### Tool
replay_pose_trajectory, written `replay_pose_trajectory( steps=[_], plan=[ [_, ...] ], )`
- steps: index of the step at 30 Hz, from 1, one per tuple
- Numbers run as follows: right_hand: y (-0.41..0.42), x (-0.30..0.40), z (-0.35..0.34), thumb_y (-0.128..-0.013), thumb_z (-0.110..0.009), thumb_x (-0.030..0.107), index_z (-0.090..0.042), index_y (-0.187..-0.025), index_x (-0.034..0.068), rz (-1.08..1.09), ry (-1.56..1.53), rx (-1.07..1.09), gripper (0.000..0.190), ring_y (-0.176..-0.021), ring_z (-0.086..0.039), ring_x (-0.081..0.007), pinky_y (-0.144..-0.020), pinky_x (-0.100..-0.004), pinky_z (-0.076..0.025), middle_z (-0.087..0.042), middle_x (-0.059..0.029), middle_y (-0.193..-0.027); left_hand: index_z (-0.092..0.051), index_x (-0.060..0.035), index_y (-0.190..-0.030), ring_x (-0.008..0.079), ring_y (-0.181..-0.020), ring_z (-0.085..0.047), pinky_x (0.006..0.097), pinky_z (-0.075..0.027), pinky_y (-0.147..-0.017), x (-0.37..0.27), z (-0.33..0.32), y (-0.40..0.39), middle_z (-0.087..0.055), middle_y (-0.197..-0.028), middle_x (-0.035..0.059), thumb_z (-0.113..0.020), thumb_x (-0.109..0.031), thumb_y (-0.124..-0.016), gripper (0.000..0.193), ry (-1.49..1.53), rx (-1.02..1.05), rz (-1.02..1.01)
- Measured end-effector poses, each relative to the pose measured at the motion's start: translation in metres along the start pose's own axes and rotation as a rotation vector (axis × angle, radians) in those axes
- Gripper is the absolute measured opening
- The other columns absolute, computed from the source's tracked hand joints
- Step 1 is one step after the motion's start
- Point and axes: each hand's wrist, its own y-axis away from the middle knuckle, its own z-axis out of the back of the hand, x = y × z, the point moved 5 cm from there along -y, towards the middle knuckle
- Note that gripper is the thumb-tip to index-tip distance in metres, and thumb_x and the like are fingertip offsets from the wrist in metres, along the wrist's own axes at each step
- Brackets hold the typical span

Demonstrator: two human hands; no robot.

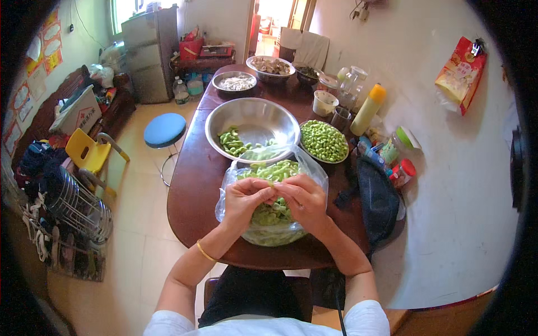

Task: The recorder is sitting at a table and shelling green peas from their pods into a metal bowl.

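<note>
Over a clear plastic bag (pixel 317 174) of green soybean pods (pixel 277 169), my left hand (pixel 248 197) and my right hand (pixel 304 199) meet at the fingertips. Both pinch a small green pod (pixel 272 184), mostly hidden by the fingers. Just beyond the bag stands a large steel basin (pixel 214 115), with some pods (pixel 231 140) at its left and a few pale green beans near its front. To the basin's right, a bowl heaped with shelled green beans (pixel 323 140) rests on the dark wooden table (pixel 189 201).
Farther back are a bowl of white pieces (pixel 235 82), a bowl of brown pieces (pixel 271 66) and a white tub (pixel 325 103). Along the right edge stand a yellow-capped bottle (pixel 369 110), a red-lidded jar (pixel 402 173) and a dark bag (pixel 378 201). A blue stool (pixel 164 130) is left of the table.
</note>
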Motion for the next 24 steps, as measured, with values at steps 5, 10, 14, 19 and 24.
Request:
replay_pose_trajectory(
  steps=[5, 10, 14, 19, 24],
  plan=[
    [0.000, 0.004, 0.001, -0.074, -0.065, -0.002, -0.066, -0.096, 0.005, 0.019, 0.035, -0.008, 0.023, -0.070, -0.060, -0.0244, -0.062, -0.0327, -0.050, -0.063, -0.0090, -0.082, -0.066, 0.0019, -0.087, 0.0141, -0.066, -0.065, 0.0255, -0.054, -0.062, -0.004, -0.005, 0.000, -0.067, -0.078, 0.0088, -0.066, -0.003, -0.084, 0.006, 0.012, -0.003, 0.004],
    [-0.001, -0.002, 0.003, -0.076, -0.066, -0.002, -0.066, -0.095, 0.003, -0.129, -0.130, 0.065, 0.020, -0.075, -0.062, -0.0249, -0.065, -0.0320, -0.050, -0.063, -0.0112, -0.084, -0.066, 0.0029, -0.089, 0.0132, -0.070, -0.064, 0.0246, -0.053, -0.064, -0.008, -0.004, -0.001, -0.066, -0.079, 0.0069, -0.064, -0.005, -0.086, 0.009, -0.022, 0.076, 0.009],
    [0.010, -0.021, -0.005, -0.077, -0.068, -0.002, -0.066, -0.094, 0.002, -0.416, -0.577, 0.062, 0.018, -0.081, -0.063, -0.0255, -0.070, -0.0324, -0.050, -0.063, -0.0138, -0.086, -0.066, 0.0018, -0.086, 0.0113, -0.066, -0.061, 0.0231, -0.050, -0.060, -0.008, -0.006, -0.002, -0.065, -0.077, 0.0057, -0.063, -0.006, -0.087, 0.009, 0.003, 0.132, 0.013],
    [-0.001, -0.001, 0.000, -0.072, -0.070, -0.004, -0.063, -0.091, 0.002, -0.103, -0.166, 0.045, 0.021, -0.080, -0.061, -0.0264, -0.069, -0.0335, -0.050, -0.061, -0.0119, -0.088, -0.065, 0.0005, -0.084, 0.0100, -0.065, -0.060, 0.0222, -0.049, -0.060, -0.006, -0.003, -0.003, -0.065, -0.074, 0.0047, -0.064, -0.007, -0.086, 0.008, 0.011, 0.101, 0.038],
    [-0.003, 0.018, 0.000, -0.067, -0.072, -0.004, -0.060, -0.090, 0.003, 0.106, 0.138, 0.031, 0.026, -0.077, -0.060, -0.0280, -0.066, -0.0350, -0.050, -0.060, -0.0106, -0.089, -0.063, 0.0007, -0.087, 0.0108, -0.064, -0.060, 0.0231, -0.049, -0.059, -0.003, -0.001, -0.004, -0.064, -0.078, 0.0049, -0.061, -0.005, -0.087, 0.006, 0.004, 0.105, -0.007]
  ],
)
